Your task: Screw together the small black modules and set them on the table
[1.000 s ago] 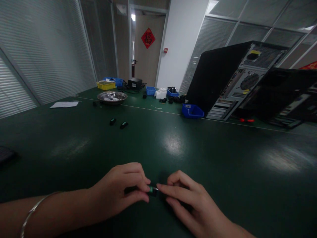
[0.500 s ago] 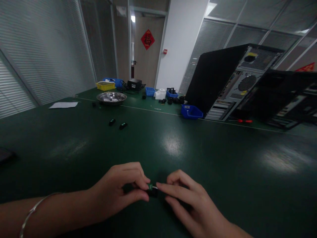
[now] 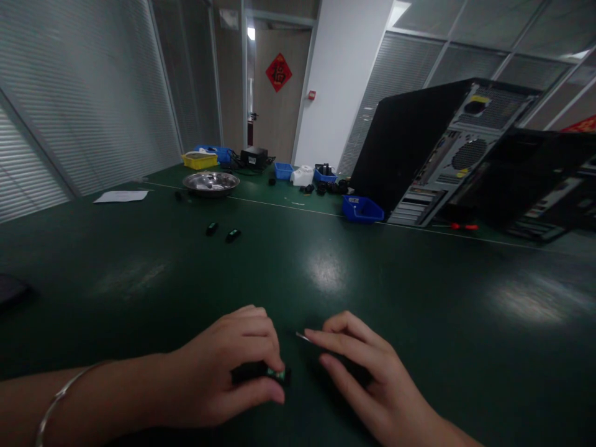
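Note:
Near the front of the green table, my left hand (image 3: 233, 347) is closed, thumb and fingers gripping a small black piece with a green circuit board (image 3: 278, 375). Part of that piece is hidden behind the fingers. To its right, my right hand (image 3: 372, 366) holds a thin silvery metal tip (image 3: 303, 337) that juts out under the index finger. The tip is apart from the board, and the rest of what the fingers hold is out of sight. Farther out lie two similar small black pieces, a left one (image 3: 212, 229) and a right one (image 3: 233, 235).
A steel bowl (image 3: 211, 182) and a paper sheet (image 3: 121, 197) lie at the back left. Toward the back right, a blue bin (image 3: 362, 210) sits beside a large black computer case (image 3: 414, 136). A dark flat object (image 3: 12, 290) is at the left edge.
My right hand has drawn the metal tip away from the board, slightly right and up. My left hand has tilted, and the piece in it has moved slightly lower.

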The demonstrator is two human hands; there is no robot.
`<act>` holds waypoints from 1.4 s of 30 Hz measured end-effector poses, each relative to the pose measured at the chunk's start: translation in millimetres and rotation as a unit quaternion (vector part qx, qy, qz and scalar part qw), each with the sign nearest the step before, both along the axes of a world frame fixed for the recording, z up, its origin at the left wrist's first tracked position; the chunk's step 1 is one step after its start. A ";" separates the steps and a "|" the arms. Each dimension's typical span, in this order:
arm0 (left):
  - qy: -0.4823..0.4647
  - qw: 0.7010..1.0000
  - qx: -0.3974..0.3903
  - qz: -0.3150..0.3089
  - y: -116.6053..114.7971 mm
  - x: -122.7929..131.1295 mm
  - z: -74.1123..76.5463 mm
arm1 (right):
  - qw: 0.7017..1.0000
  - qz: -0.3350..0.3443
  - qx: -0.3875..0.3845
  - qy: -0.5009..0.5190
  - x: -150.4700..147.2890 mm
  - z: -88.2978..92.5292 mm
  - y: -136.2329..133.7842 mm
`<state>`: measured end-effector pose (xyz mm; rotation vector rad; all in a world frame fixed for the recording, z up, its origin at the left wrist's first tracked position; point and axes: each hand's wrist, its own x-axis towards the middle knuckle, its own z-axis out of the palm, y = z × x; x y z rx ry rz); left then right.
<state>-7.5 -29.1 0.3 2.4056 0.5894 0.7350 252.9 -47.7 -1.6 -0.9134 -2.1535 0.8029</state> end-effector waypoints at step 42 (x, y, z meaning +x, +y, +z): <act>0.085 0.982 0.163 -0.031 -17.6 1.5 28.3 | 0.999 0.009 -0.016 0.034 0.3 1.6 -1.5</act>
